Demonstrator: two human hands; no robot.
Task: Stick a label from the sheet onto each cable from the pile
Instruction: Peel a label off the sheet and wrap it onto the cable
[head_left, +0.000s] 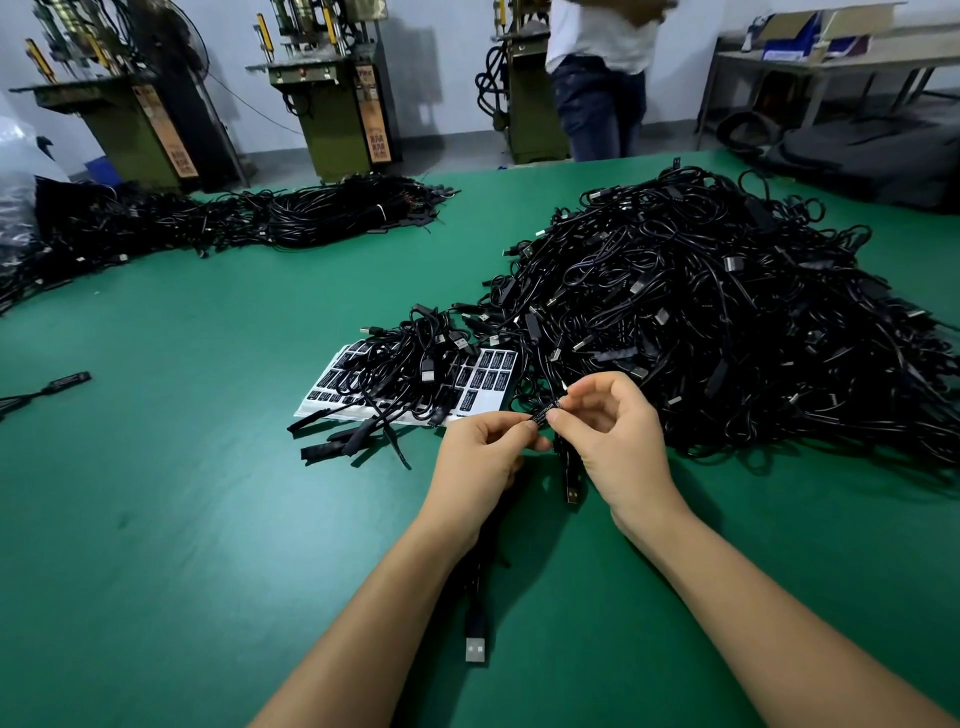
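**While the Label Is Held at the Cable: Wrapping It Square**

With both hands meeting just right of the frame's centre, the left hand (485, 447) and right hand (610, 415) each pinch an end of a small black label (545, 413) between thumb and fingertips. The cable (570, 478) it appears to sit on hangs below the hands, its plug near the green table (182, 493).

Procedure, as judged from this position:

1. Keep the printed face outward.
2. Align the label's edges square to the cable before pressing.
3. Press from the middle outward.

The label sheet (493, 382) lies just above the hands, partly buried under cables. The pile (727, 322) fills the right of the frame.
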